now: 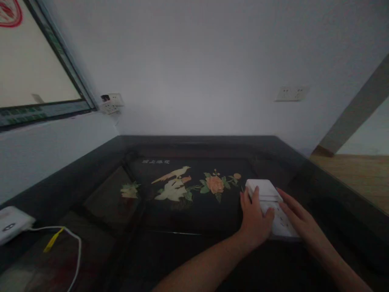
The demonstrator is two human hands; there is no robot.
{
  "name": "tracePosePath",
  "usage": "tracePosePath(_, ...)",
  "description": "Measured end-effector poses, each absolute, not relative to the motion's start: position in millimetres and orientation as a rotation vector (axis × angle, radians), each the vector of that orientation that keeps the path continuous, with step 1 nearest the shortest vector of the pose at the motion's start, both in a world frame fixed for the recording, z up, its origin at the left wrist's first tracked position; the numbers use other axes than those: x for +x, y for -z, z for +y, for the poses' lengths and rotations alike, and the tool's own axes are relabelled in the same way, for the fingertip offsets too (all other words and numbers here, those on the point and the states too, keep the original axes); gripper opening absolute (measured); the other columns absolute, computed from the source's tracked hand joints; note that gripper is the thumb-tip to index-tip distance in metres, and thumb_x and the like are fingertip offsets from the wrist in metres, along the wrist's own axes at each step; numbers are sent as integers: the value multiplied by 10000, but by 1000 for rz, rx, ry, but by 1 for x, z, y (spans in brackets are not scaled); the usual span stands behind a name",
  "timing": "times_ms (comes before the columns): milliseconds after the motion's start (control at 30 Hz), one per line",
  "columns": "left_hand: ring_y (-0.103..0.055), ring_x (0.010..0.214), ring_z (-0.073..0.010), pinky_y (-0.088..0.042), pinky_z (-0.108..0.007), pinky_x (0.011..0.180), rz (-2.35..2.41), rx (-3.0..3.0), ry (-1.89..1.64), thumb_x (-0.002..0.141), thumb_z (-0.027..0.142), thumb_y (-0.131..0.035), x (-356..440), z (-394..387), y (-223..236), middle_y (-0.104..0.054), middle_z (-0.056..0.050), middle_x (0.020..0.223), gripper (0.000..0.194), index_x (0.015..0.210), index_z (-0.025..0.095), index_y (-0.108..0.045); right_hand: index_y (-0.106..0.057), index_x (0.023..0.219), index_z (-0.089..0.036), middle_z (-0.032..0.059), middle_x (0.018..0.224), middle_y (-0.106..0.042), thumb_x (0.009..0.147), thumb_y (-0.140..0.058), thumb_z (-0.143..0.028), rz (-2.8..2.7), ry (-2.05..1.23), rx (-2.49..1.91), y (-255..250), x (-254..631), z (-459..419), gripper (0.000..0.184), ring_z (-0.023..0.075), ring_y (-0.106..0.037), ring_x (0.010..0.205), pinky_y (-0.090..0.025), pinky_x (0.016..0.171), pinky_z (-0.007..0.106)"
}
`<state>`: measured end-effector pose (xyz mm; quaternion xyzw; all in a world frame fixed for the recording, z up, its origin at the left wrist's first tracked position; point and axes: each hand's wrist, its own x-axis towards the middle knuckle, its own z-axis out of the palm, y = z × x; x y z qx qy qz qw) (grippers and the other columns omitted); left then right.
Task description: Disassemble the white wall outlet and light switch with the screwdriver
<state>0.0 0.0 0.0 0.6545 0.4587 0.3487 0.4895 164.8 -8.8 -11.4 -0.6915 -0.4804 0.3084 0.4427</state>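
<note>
A white box (284, 221) with small dark marks on its near part lies on the dark table, towards the right. On its far part sits a raised white block or lid (263, 188); I cannot tell whether the two are joined. My left hand (257, 217) grips the left side, fingers reaching over the raised part and thumb on the top face. Against the right side rests my right hand (299, 215), its fingers along the edge. Between them the two hands hold the box; part of its top is covered.
The glossy dark table (188, 251) carries a bird-and-flower picture (215, 184). At the left edge lies a white device (15, 225) with a white cable (79, 247) and a yellow tag (53, 241). Wall sockets (291, 93) and a plugged-in adapter (108, 107) are behind the table.
</note>
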Motion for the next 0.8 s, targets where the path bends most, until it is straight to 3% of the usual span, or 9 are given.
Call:
tracePosePath(133,56,1516,-358,-60,-487,1236,1102,1655,-820,861,274,-560,4,-3,10,-67,-153,1646,762,1541,155,-236,-539,1400,-183,118,1452,-534,703,-654,-557,-1232,-769,-1709,12,166,-8,799,348,-567,1263,-522,985,419)
tracePosePath(333,-40,1522,-340,-102,-453,1241,1080,1735,-819,890,290,-518,-2,-4,11,-84,-177,1643,751,1545,98,-203,-533,1406,-182,139,1411,-572,725,-669,-529,-1261,-767,-1721,12,159,-11,776,346,-642,1161,-567,904,421)
tracePosePath(433,-85,1519,-338,-140,-444,1239,1078,1756,-830,892,285,-510,-12,-3,12,-93,-200,1636,751,1541,67,-199,-509,1423,-170,146,1426,-557,752,-653,-524,-1283,-759,-1695,14,145,-13,772,340,-607,1216,-552,937,419)
tracePosePath(800,-287,1469,-315,-222,-496,1221,1192,1842,-873,878,240,-538,-119,1,13,-309,-196,1567,649,1482,115,-335,-482,1422,-226,120,1512,-456,824,-578,-412,-1449,-740,-1452,39,46,-6,634,316,-388,1419,-277,1162,576)
